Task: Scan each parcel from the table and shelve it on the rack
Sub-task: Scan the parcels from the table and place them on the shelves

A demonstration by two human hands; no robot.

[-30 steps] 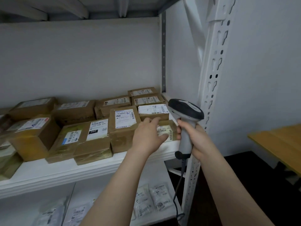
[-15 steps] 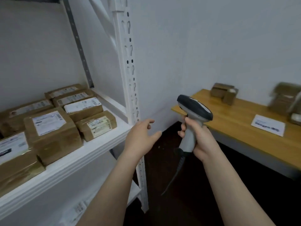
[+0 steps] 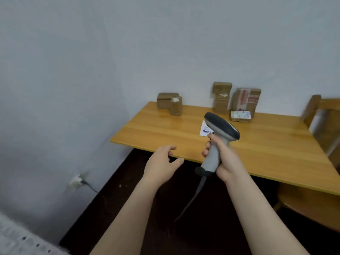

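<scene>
Since a second ago you have turned away from the rack, now only a blurred white strip [image 3: 18, 240] at the lower left corner, and your left hand [image 3: 161, 164] has come off the shelved parcel it was touching. That hand now holds nothing, its fingers loosely spread and a little curled, hovering at the near edge of the counter [image 3: 266, 148]. Your right hand [image 3: 226, 162] grips the grey handle of the scanner [image 3: 219, 135], whose dark head sits above your fist over the counter. Its cable [image 3: 193, 201] hangs from the handle's base toward the dark floor. Behind the scanner head a white card [image 3: 205, 128] with blue print lies flat on the wood. The parcels wait along the far edge by the wall: two brown parcels [image 3: 169, 103] touching at the left corner, a stacked pair [image 3: 221, 97] further right, a taped parcel [image 3: 247, 100] just beside it, and a flat labelled parcel [image 3: 240, 115] lying in front of that one. A wooden chair [image 3: 323, 116] stands at the counter's right end, and a wall socket [image 3: 77, 181] with a plug sits low on the left wall.
</scene>
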